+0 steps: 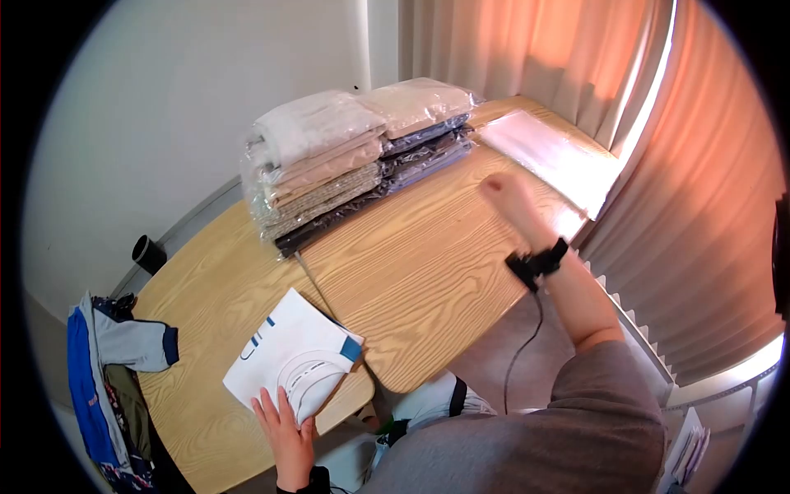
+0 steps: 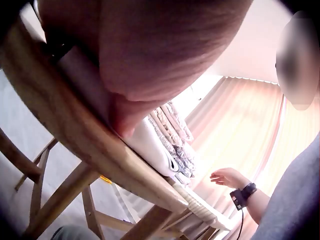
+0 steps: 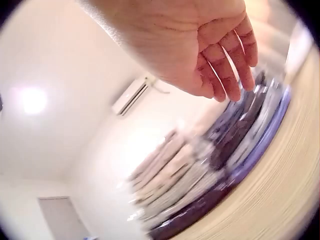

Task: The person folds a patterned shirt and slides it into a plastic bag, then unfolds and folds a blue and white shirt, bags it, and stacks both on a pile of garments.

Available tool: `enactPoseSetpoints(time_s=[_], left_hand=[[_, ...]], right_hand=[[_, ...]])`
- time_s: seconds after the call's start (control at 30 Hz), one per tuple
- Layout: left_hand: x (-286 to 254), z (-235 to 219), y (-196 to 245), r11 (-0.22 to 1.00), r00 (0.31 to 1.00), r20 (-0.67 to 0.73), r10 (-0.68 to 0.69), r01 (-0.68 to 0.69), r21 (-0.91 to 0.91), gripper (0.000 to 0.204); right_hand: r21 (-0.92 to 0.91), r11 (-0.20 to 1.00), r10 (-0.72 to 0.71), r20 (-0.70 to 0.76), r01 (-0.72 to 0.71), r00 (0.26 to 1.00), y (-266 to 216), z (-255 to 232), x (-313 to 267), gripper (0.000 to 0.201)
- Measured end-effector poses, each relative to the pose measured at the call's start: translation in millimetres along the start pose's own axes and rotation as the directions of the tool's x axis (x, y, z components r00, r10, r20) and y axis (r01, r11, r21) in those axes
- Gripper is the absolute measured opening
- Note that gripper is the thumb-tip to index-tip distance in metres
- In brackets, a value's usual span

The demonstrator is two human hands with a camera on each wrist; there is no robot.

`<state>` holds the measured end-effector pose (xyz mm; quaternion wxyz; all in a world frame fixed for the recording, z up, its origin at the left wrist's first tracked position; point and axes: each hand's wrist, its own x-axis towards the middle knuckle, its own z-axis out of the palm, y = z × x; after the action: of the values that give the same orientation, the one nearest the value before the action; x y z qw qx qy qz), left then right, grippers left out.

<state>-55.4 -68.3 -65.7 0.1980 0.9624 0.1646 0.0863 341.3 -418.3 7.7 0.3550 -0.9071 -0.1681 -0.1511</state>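
Note:
A folded white T-shirt point(image 1: 290, 354) with dark blue letters and a round neckline lies near the front edge of the table. My left hand point(image 1: 285, 430) rests on its near corner, fingers laid over the fabric beside the neckline. From the left wrist view, the same hand point(image 2: 145, 55) looms large over the table edge. My right hand point(image 1: 512, 202) is raised over the right part of the table, near a pile of clear plastic sleeves point(image 1: 547, 156). In the right wrist view its fingers point(image 3: 227, 65) hang loosely bent, holding nothing.
Two stacks of folded clothes in clear bags, a left stack point(image 1: 317, 165) and a right stack point(image 1: 424, 123), stand at the table's back. More clothes point(image 1: 107, 387) hang at the left side. A black bin point(image 1: 149, 255) stands by the wall; a curtain point(image 1: 699, 206) hangs right.

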Motion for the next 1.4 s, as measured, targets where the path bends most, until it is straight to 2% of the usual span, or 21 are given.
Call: enactPoseSetpoints(time_s=[0.07,0.13,0.17,0.23,0.27,0.37,0.5,0.57,0.6,0.63,0.7,0.73,0.77,0.83,0.9,1.0,1.07,1.2,1.27,1.3,1.4], left_hand=[[6.4,3.4,2.5,1.000,1.000,-0.002,0.001,-0.002,-0.003,0.075],[10.8,8.1,1.4,1.000,1.000,-0.013,0.000,0.000,-0.006,0.074],[11.1,10.8,-1.0,1.000,1.000,-0.008,-0.019,0.019,-0.006,0.075],[14.6,12.5,0.7,0.999,0.999,-0.024,-0.039,0.039,0.001,0.075],[13.8,9.5,3.9,0.999,0.999,-0.006,-0.049,0.049,0.002,0.075],[12.8,7.4,8.8,0.998,0.998,0.007,-0.058,0.058,0.009,0.074],[12.7,7.4,9.0,0.999,0.999,0.014,-0.049,0.049,0.015,0.073],[11.7,11.0,4.6,0.999,0.999,0.010,-0.046,0.046,0.018,0.073],[12.4,12.2,3.9,0.999,0.999,-0.001,-0.045,0.045,0.015,0.073],[12.8,12.8,4.0,0.999,0.999,0.004,-0.041,0.041,0.016,0.073],[12.6,12.4,5.0,0.998,0.998,0.000,-0.057,0.057,0.014,0.073],[12.2,12.2,4.7,0.998,0.998,0.001,-0.057,0.057,0.016,0.073],[12.0,12.0,4.1,0.998,0.999,-0.001,-0.054,0.054,0.019,0.073],[11.4,12.1,3.5,0.999,0.999,0.001,-0.049,0.049,0.024,0.072],[11.7,13.3,3.8,0.999,0.999,-0.011,-0.047,0.047,0.024,0.072],[11.4,15.7,-0.4,0.999,0.999,-0.031,-0.021,0.022,0.035,0.072],[10.7,15.0,-0.6,0.999,0.999,-0.028,-0.023,0.024,0.036,0.073],[12.2,13.5,2.8,0.998,0.999,-0.019,-0.048,0.048,0.027,0.073],[11.8,16.1,-2.0,0.999,0.999,-0.024,-0.042,0.043,0.028,0.073],[11.9,17.9,-4.3,0.999,0.999,-0.031,-0.037,0.038,0.028,0.073],[11.7,20.6,-8.2,1.000,0.999,-0.047,-0.017,0.018,0.025,0.074]], right_hand=[[-0.304,0.946,0.050,-0.209,-0.113,0.977,44.0,-36.3,34.2,0.024],[-0.435,0.869,0.104,-0.302,-0.234,0.948,101.7,-60.2,59.9,0.023],[-0.503,0.831,0.079,-0.317,-0.238,0.945,135.0,-68.9,68.8,0.023],[-0.541,0.784,0.198,-0.245,-0.303,0.949,196.5,-80.4,78.1,0.029],[-0.567,0.734,0.326,-0.191,-0.375,0.926,214.6,-85.3,79.7,0.034],[-0.516,0.728,0.423,-0.180,-0.451,0.888,237.7,-86.6,61.3,0.043],[-0.395,0.793,0.487,-0.046,-0.463,0.872,255.1,-78.6,65.1,0.029],[-0.810,0.538,0.416,0.015,-0.233,0.909,245.7,-79.4,73.1,0.019],[-0.835,0.528,0.289,0.004,-0.156,0.957,248.5,-79.1,72.8,0.018],[-0.835,0.526,0.295,0.003,-0.160,0.956,251.0,-81.2,73.1,0.018],[-0.724,0.566,0.399,-0.178,-0.394,0.899,251.4,-82.5,77.4,0.017],[-0.689,0.568,0.423,-0.225,-0.450,0.878,249.5,-83.1,79.9,0.018],[-0.687,0.570,0.424,-0.224,-0.451,0.878,247.9,-83.8,79.4,0.018],[-0.590,0.686,0.376,-0.214,-0.426,0.902,234.4,-87.8,74.2,0.025],[-0.612,0.709,0.310,-0.177,-0.351,0.934,225.6,-85.0,63.9,0.030],[-0.694,0.637,0.374,-0.102,-0.336,0.922,251.1,-78.3,76.5,0.027],[-0.668,0.587,0.433,-0.220,-0.458,0.874,241.8,-78.2,80.0,0.024],[-0.580,0.611,0.432,-0.325,-0.538,0.841,232.4,-78.9,80.6,0.023],[-0.448,0.756,0.394,-0.272,-0.478,0.878,230.9,-80.8,78.9,0.023],[-0.451,0.753,0.394,-0.274,-0.479,0.877,234.0,-82.3,80.3,0.023],[-0.048,0.853,0.495,-0.246,-0.520,0.834,264.8,-87.1,101.9,0.025]])
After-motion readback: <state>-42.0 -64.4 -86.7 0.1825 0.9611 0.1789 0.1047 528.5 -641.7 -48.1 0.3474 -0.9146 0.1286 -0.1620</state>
